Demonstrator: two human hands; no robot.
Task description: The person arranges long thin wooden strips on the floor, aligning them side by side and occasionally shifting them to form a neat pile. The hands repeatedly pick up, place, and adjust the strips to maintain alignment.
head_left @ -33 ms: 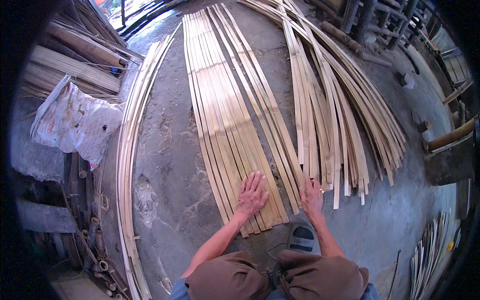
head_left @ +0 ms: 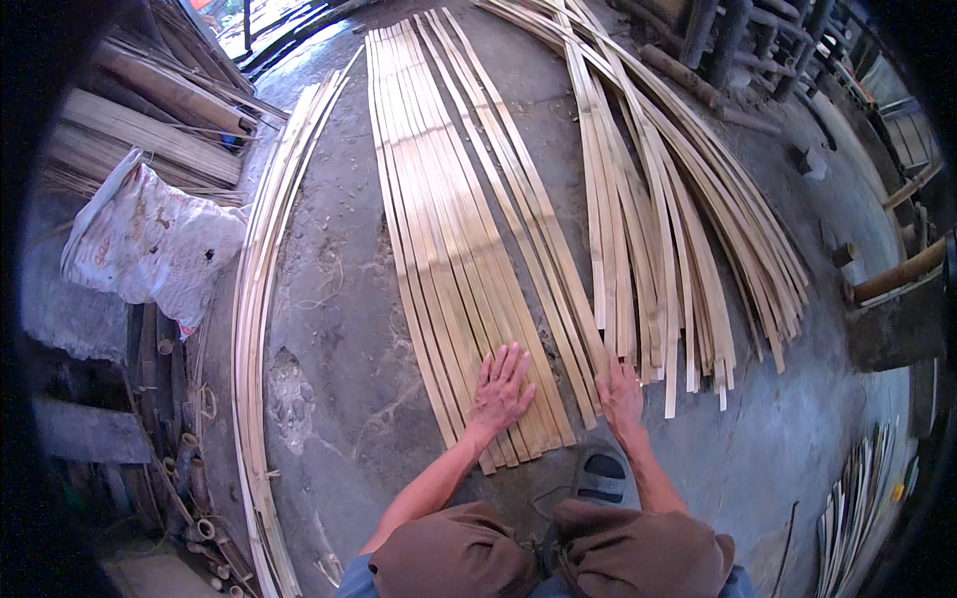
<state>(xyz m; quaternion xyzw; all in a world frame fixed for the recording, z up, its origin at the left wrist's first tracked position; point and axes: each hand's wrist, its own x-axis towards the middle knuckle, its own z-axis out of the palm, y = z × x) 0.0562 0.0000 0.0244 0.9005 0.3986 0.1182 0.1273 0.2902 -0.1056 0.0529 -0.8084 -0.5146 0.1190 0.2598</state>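
Note:
Pale bamboo strips (head_left: 454,239) lie side by side in a flat row on the floor. My left hand (head_left: 501,391) rests on their near end, palm down, with its fingers spread. Just right of that row, a narrower group of strips (head_left: 543,244) runs alongside, a gap between them. At this group's near end is my right hand (head_left: 622,397), its thumb side against the outermost strip and its fingers stretched forward toward the larger pile. What lies under those fingers is hidden. To the right, a loose pile of bamboo strips (head_left: 638,229) crosses and fans out.
A long bundle of strips (head_left: 261,299) lies at left, beside a white sack (head_left: 159,239) and stacked slats (head_left: 150,140). Bamboo poles (head_left: 199,498) lie at lower left. Thin strips (head_left: 857,498) are at lower right, and dark wooden frames (head_left: 728,50) stand at far right. My sandal (head_left: 603,476) is close to the strips.
My right hand's fingers have shifted very slightly at the edge of the strips. My left hand and the strips stay in place.

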